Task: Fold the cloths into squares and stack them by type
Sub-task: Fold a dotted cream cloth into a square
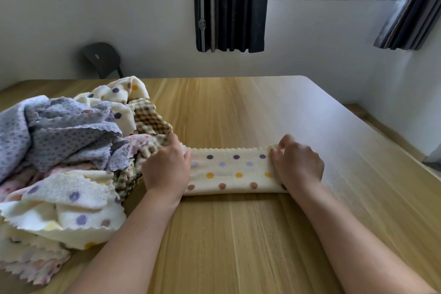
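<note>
A cream cloth with coloured dots (230, 170) lies folded into a long strip on the wooden table (238, 234). My left hand (167, 167) grips its left end, fingers curled round the edge. At the right end, my right hand (298, 164) pinches the cloth's far corner with curled fingers. A loose pile of unfolded cloths sits at the left: grey-blue dotted ones (59, 131), more cream dotted ones (71, 207), a brown checked one (150, 117) and a pink one (35, 267).
Bare table surface stretches in front of and to the right of the strip. The table's right edge (381, 136) runs diagonally near the wall. A dark chair (101, 58) stands behind the table at the back left.
</note>
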A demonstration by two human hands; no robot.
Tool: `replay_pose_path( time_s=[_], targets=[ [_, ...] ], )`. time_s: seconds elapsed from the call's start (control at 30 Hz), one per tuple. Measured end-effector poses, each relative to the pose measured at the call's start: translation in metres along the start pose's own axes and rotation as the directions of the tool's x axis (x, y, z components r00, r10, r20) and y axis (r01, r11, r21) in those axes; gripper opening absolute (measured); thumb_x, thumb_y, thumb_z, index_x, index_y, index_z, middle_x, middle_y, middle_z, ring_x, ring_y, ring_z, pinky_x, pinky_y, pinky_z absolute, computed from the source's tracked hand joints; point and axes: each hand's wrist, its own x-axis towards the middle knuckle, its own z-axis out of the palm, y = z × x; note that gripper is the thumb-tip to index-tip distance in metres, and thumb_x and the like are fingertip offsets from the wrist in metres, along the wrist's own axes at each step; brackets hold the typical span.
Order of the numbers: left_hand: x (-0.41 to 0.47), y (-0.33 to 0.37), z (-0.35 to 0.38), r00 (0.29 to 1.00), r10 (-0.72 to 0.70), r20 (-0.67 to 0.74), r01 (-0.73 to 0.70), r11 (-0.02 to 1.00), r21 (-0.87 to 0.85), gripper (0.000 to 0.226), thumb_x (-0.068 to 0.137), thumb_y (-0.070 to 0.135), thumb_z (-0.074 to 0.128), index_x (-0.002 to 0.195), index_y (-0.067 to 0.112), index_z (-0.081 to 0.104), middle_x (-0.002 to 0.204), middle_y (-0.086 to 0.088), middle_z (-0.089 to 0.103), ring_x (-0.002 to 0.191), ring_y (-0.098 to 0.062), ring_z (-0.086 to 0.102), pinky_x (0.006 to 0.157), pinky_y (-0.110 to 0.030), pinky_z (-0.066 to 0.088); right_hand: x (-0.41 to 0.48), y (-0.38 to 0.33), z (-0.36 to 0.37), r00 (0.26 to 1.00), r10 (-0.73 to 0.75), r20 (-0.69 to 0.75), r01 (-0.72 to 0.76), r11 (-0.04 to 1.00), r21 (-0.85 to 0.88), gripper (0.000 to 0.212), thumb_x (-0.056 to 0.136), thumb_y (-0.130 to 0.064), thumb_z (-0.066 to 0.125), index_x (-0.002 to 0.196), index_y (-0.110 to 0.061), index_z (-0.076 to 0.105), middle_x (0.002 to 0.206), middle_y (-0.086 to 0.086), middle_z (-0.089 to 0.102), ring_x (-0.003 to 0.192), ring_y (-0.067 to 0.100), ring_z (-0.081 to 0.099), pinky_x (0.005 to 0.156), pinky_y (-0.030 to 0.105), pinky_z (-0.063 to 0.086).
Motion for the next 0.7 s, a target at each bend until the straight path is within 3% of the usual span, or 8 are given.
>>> replay_pose_path(
  time_s=[0.1, 0.17, 0.2, 0.27, 0.37, 0.5, 0.57, 0.7],
  targets=[
    [0.001, -0.003, 0.004, 0.984, 0.145, -0.105, -0.155, 0.983, -0.094, 0.033, 0.083, 0.023, 0.067, 0.108, 0.007, 0.053, 0.096, -0.012, 0.059, 0.080, -0.030, 0.062, 0.055, -0.030, 0.039, -0.003, 0.004, 0.001, 0.992, -0.059, -0.113, 0.063, 0.997, 0.036, 0.030, 0.095, -0.037, 0.049, 0.120, -0.020, 0.051, 0.113, 0.003, 0.060, 0.094, 0.026, 0.058, 0.073, 0.034, 0.040],
    [0.001, 0.000, 0.008, 0.947, 0.275, -0.164, -0.300, 0.942, -0.150, 0.038, 0.082, 0.023, 0.064, 0.116, 0.007, 0.056, 0.111, -0.013, 0.060, 0.100, -0.032, 0.060, 0.077, -0.043, 0.047, -0.004, 0.004, 0.000, 0.968, -0.143, -0.205, 0.157, 0.986, 0.057, 0.031, 0.092, -0.032, 0.057, 0.119, -0.015, 0.057, 0.117, 0.007, 0.058, 0.102, 0.028, 0.056, 0.083, 0.038, 0.043],
    [-0.002, 0.003, 0.006, 0.936, 0.331, -0.123, -0.349, 0.919, -0.181, 0.043, 0.087, 0.029, 0.056, 0.125, 0.009, 0.054, 0.126, -0.011, 0.056, 0.118, -0.031, 0.053, 0.094, -0.045, 0.043, -0.005, 0.002, -0.001, 0.956, -0.180, -0.232, 0.200, 0.977, 0.067, 0.028, 0.092, -0.028, 0.058, 0.116, -0.013, 0.060, 0.116, 0.009, 0.059, 0.102, 0.028, 0.056, 0.084, 0.038, 0.043],
    [-0.007, 0.010, 0.004, 0.911, 0.408, 0.055, -0.388, 0.895, -0.222, 0.060, 0.092, 0.047, 0.028, 0.145, 0.018, 0.034, 0.155, -0.004, 0.027, 0.145, -0.022, 0.018, 0.116, -0.041, 0.012, -0.010, -0.004, -0.003, 0.956, -0.226, -0.189, 0.246, 0.965, 0.089, 0.024, 0.094, -0.025, 0.054, 0.114, -0.013, 0.061, 0.115, 0.007, 0.059, 0.102, 0.025, 0.055, 0.079, 0.034, 0.043],
    [-0.010, 0.008, 0.012, 0.839, 0.448, 0.310, -0.394, 0.892, -0.221, 0.081, 0.079, 0.064, -0.006, 0.151, 0.030, 0.002, 0.159, 0.003, -0.012, 0.144, -0.012, -0.019, 0.115, -0.038, -0.013, -0.021, -0.010, 0.002, 0.964, -0.249, 0.091, 0.240, 0.965, 0.105, 0.035, 0.099, -0.036, 0.038, 0.126, -0.018, 0.052, 0.127, 0.002, 0.053, 0.116, 0.019, 0.048, 0.089, 0.031, 0.044],
    [-0.010, 0.007, 0.017, 0.788, 0.369, 0.493, -0.334, 0.929, -0.162, 0.072, 0.088, 0.070, 0.008, 0.150, 0.036, -0.005, 0.158, 0.001, -0.017, 0.144, -0.015, -0.019, 0.117, -0.041, -0.013, -0.025, -0.009, 0.011, 0.893, -0.235, 0.383, 0.264, 0.964, -0.024, 0.063, 0.099, -0.052, 0.018, 0.150, -0.015, 0.016, 0.159, 0.016, 0.006, 0.147, 0.028, 0.004, 0.120, 0.040, 0.008],
    [-0.012, 0.008, 0.016, 0.795, 0.349, 0.496, -0.324, 0.936, -0.139, 0.068, 0.092, 0.065, 0.013, 0.150, 0.036, -0.006, 0.158, 0.001, -0.017, 0.145, -0.016, -0.018, 0.117, -0.041, -0.011, -0.021, -0.008, 0.012, 0.881, -0.212, 0.423, 0.256, 0.965, -0.048, 0.068, 0.098, -0.056, 0.013, 0.153, -0.018, 0.002, 0.159, 0.014, -0.009, 0.147, 0.026, -0.009, 0.120, 0.040, -0.003],
    [-0.015, 0.009, 0.017, 0.821, 0.315, 0.475, -0.293, 0.948, -0.123, 0.067, 0.092, 0.065, 0.013, 0.150, 0.036, -0.005, 0.159, 0.000, -0.015, 0.145, -0.017, -0.015, 0.118, -0.041, -0.009, -0.019, -0.009, 0.009, 0.912, -0.222, 0.344, 0.247, 0.969, -0.030, 0.067, 0.099, -0.054, 0.015, 0.153, -0.018, 0.002, 0.160, 0.010, -0.009, 0.147, 0.023, -0.011, 0.119, 0.040, -0.006]
  ],
)
